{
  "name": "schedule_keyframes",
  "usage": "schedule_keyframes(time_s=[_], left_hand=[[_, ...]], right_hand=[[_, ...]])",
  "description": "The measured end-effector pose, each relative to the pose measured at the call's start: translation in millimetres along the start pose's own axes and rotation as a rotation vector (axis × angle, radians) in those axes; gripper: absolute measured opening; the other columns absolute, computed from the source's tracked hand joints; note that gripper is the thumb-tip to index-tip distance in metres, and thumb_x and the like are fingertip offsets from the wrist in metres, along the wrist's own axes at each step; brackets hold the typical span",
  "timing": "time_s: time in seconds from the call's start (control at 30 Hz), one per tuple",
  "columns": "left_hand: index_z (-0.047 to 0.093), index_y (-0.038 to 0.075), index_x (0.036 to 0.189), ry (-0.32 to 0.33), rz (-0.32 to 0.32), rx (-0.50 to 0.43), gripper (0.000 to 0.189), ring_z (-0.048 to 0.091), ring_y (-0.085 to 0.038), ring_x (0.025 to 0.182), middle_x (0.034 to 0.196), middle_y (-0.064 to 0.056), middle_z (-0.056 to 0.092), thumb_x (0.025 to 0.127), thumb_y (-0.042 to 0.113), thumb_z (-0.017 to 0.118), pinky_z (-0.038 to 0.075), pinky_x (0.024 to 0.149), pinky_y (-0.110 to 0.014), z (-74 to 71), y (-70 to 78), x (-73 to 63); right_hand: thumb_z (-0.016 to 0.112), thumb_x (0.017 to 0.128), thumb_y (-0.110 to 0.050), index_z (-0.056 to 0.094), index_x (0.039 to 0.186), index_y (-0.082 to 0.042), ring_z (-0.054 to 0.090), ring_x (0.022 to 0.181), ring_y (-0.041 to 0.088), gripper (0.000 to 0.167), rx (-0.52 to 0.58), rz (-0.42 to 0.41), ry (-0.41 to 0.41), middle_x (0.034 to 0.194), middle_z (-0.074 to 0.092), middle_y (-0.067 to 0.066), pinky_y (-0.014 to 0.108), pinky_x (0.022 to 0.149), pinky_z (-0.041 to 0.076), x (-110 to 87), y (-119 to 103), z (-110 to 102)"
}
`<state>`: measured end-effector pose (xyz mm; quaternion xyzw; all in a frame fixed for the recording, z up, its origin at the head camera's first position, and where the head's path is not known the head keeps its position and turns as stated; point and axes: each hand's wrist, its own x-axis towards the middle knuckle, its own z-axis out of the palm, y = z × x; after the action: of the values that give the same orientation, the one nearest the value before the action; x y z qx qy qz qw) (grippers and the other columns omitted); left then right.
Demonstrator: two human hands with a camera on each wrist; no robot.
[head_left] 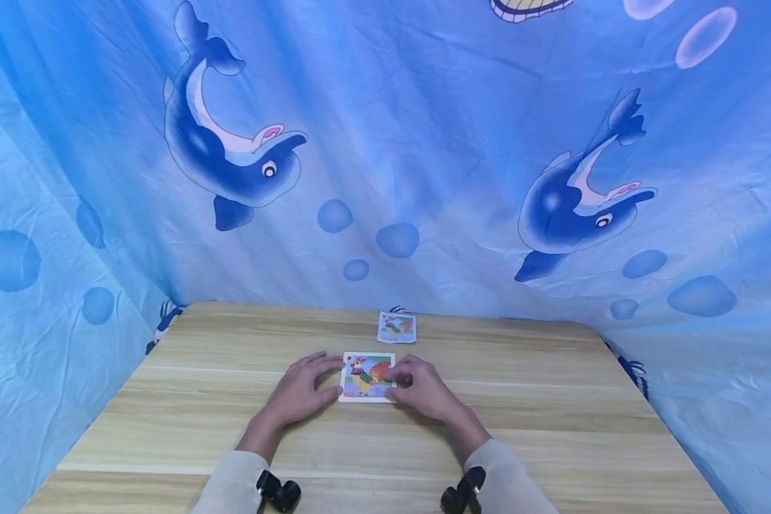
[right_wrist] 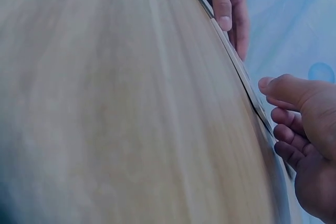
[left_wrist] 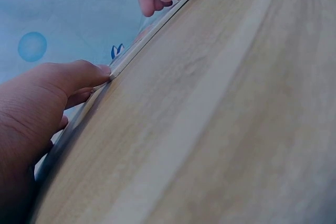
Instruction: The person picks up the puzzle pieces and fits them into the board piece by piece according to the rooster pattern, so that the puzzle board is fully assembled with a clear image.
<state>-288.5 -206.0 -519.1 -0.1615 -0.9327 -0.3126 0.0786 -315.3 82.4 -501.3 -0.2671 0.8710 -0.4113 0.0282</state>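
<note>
A flat rooster picture board [head_left: 368, 399] with a white border lies on the wooden table between the two hands. My left hand [head_left: 300, 391] holds its left side, the thumb at the near corner and fingers toward the far one; in the left wrist view the thumb [left_wrist: 101, 71] touches the board's edge. At the right side is my right hand [head_left: 420, 389], its thumb and index finger over the picture's edge. The right wrist view shows this hand's fingers [right_wrist: 286, 116] curled, thumb near the index finger. Whether something small is between them cannot be made out.
A smaller card [head_left: 397, 328] with a similar rooster picture lies behind the board, near the back edge of the wooden table [head_left: 231, 343]. A blue curtain [head_left: 385, 143] printed with dolphins and bubbles hangs behind and beside the table. Dark devices [head_left: 279, 491] sit on both wrists.
</note>
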Motion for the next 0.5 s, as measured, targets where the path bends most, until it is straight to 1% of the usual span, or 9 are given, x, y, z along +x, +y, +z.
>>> schedule_keyframes(time_s=[0.17,0.37,0.5], left_hand=[[0.066,0.024,0.140,-0.003,-0.002,-0.003,0.050,0.042,-0.036,0.150,0.150,0.000,0.061,0.092,0.035,0.073,0.029,0.123,-0.067,0.0,0.6,-0.5],[0.065,0.024,0.140,-0.001,-0.002,0.005,0.050,0.042,-0.036,0.150,0.150,-0.001,0.060,0.092,0.036,0.073,0.029,0.123,-0.067,0.4,0.5,0.4],[0.065,0.024,0.140,-0.001,-0.004,0.007,0.051,0.042,-0.036,0.150,0.150,-0.001,0.060,0.092,0.036,0.073,0.029,0.123,-0.067,1.0,-0.2,0.0]], right_hand=[[0.082,0.086,-0.016,0.080,0.106,-0.010,0.058,0.089,0.014,0.021,-0.006,-0.014,-0.001,0.102,0.064,0.001,0.019,0.073,0.048,1.5,0.4,3.0],[0.082,0.085,-0.014,0.080,0.104,-0.010,0.056,0.087,0.010,0.020,-0.055,-0.015,-0.007,0.101,0.063,-0.001,0.018,0.073,0.048,3.7,1.1,4.7],[0.082,0.085,-0.014,0.080,0.105,-0.010,0.055,0.087,0.010,0.020,-0.059,-0.010,-0.021,0.101,0.062,-0.001,0.019,0.073,0.049,3.9,-0.3,4.7]])
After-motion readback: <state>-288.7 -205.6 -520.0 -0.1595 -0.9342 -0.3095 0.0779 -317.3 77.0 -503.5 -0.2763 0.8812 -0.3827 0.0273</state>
